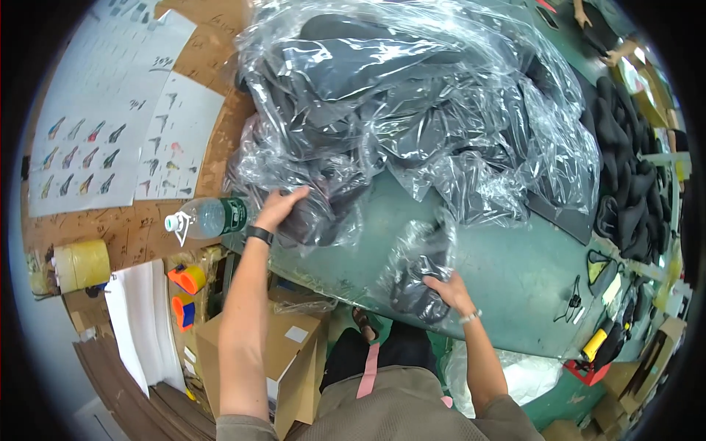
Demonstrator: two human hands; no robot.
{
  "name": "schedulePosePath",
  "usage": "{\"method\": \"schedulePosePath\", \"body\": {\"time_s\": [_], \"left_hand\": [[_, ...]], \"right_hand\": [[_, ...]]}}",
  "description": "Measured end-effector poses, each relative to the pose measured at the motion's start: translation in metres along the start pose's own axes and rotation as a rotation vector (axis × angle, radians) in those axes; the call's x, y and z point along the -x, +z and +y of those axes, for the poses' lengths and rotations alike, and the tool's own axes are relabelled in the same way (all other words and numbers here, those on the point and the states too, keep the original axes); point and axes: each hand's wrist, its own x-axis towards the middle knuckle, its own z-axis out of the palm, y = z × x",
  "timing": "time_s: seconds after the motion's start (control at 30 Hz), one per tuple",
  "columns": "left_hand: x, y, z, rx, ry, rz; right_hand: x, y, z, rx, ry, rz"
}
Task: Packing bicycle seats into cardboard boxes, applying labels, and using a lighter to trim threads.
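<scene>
Clear plastic wraps a black bike saddle [423, 283] at the table's near edge. My right hand [447, 289] is closed on its right side, with the loose end of the bag reaching away from me. Farther left, another dark bagged saddle [312, 217] lies at the front of a large heap. My left hand [278, 209] grips its left side through the plastic, some fingers hidden. The heap of bagged saddles [412, 95] spreads across the far part of the green table [353, 272].
Left of my left hand lies a plastic bottle [209, 218]. Printed sheets [95, 147] cover a brown board beyond it. Unwrapped black saddles [625, 169] are piled at right. Cardboard boxes [298, 353] stand below the table's near left edge. Another person's hands [599, 33] show at the far right.
</scene>
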Motion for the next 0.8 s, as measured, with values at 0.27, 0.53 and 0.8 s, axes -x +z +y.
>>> {"method": "schedulePosePath", "body": {"time_s": [0.27, 0.53, 0.8], "left_hand": [[0.089, 0.049, -0.037, 0.286, 0.008, -0.131], [0.124, 0.109, -0.184, 1.071, -0.247, -0.208], [0.148, 0.158, -0.198, 0.152, 0.040, 0.127]], "right_hand": [[0.072, 0.003, -0.054, 0.922, -0.011, 0.464], [0.085, 0.078, -0.031, 0.905, -0.303, 0.361], [0.059, 0.080, -0.026, 1.029, -0.322, 0.421]]}}
